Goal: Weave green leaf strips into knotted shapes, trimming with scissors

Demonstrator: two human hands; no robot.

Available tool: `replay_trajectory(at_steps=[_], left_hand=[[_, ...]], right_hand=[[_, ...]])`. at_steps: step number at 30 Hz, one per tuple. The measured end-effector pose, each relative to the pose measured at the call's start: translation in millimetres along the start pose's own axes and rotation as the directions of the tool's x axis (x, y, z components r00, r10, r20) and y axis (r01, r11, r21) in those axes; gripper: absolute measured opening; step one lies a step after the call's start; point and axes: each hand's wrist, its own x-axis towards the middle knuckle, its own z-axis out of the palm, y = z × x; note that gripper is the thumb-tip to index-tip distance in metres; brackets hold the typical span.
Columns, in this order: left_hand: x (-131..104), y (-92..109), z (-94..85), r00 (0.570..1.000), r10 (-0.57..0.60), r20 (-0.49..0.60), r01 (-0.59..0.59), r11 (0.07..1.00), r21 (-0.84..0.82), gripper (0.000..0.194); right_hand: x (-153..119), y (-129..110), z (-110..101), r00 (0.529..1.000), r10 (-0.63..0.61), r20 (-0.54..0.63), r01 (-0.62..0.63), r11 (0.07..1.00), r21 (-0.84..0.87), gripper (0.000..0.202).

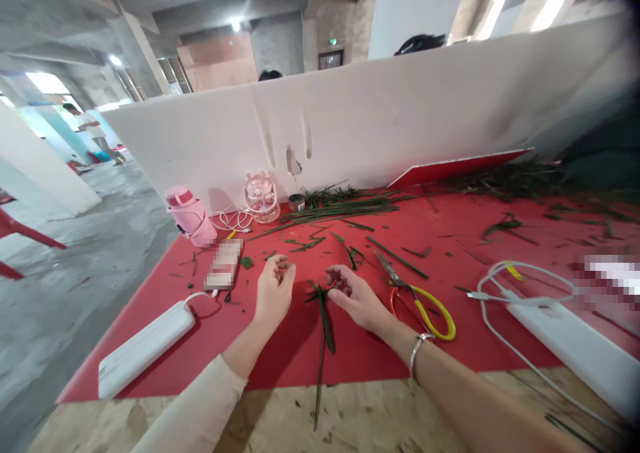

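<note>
A bundle of dark green leaf strips (324, 316) lies on the red table cover (285, 366), its long stem pointing toward the near edge. My right hand (353, 297) is at the bundle's upper end with its fingers curled; a small reddish thing shows by the fingertips, too small to name. To the left of the bundle, my left hand (275, 286) is raised a little with bent fingers, apart from the strips. Scissors with yellow and red handles (417, 296) lie open to the right of my right hand.
Left are a pink bottle (193, 221), a phone (224, 264) and a white power bank (147, 347). A clear pink cup (261, 199), small tin (297, 203) and long green strips (345, 209) stand or lie before the white partition (370, 119). Another power bank (575, 346) with cable is right.
</note>
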Motion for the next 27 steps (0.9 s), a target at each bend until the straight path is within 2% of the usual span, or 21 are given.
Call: replay_trajectory(at_steps=[3, 5, 6, 8, 9, 11, 13, 15, 17, 20, 24, 27], left_hand=[[1, -20, 11.5, 0.996, -0.060, -0.066, 0.065, 0.995, 0.078, 0.023], [-2, -28, 13.7, 0.996, -0.066, -0.057, 0.072, 0.993, 0.098, 0.017], [-4, -30, 13.1, 0.997, -0.059, -0.040, 0.063, 0.994, 0.095, 0.020], [-8, -29, 10.0, 0.996, -0.052, 0.076, 0.050, 0.998, 0.036, 0.038], [-10, -29, 8.4, 0.988, -0.060, 0.145, 0.060, 0.998, 0.003, 0.044], [-11, -29, 6.3, 0.973, -0.079, 0.216, 0.096, 0.993, -0.069, 0.045], [-11, -31, 6.1, 0.978, -0.118, 0.175, 0.144, 0.978, -0.149, 0.045], [-9, -33, 7.1, 0.980, -0.161, 0.116, 0.180, 0.968, -0.174, 0.041], [-7, -33, 8.0, 0.980, -0.163, 0.114, 0.178, 0.974, -0.140, 0.035], [-6, -30, 7.8, 0.972, -0.124, 0.198, 0.139, 0.988, -0.068, 0.026], [-5, -29, 7.5, 0.953, -0.128, 0.275, 0.145, 0.988, -0.045, 0.022], [-4, -30, 8.1, 0.944, -0.146, 0.296, 0.166, 0.985, -0.045, 0.023]], right_hand=[[4, 8, 0, 0.996, 0.072, -0.059, -0.066, 0.994, 0.085, 0.030], [6, 13, 0, 0.980, 0.162, -0.119, -0.142, 0.976, 0.165, 0.033], [8, 14, 0, 0.968, 0.209, -0.139, -0.179, 0.963, 0.200, 0.034], [12, 14, -5, 0.951, 0.270, -0.151, -0.237, 0.950, 0.205, 0.035], [16, 14, -9, 0.950, 0.272, -0.152, -0.250, 0.956, 0.153, 0.034], [29, 12, -22, 0.969, 0.193, -0.158, -0.205, 0.977, -0.065, 0.026], [52, 13, -41, 0.991, 0.051, -0.125, -0.094, 0.923, -0.372, 0.018], [82, 18, -64, 0.998, 0.004, -0.064, -0.044, 0.764, -0.643, 0.019], [115, 28, -87, 0.988, 0.143, -0.062, -0.133, 0.570, -0.811, 0.028], [155, 47, -112, 0.959, 0.247, -0.136, -0.239, 0.454, -0.859, 0.036], [178, 66, -125, 0.933, 0.305, -0.190, -0.297, 0.357, -0.886, 0.053], [183, 67, -126, 0.934, 0.340, -0.107, -0.232, 0.351, -0.907, 0.037]])
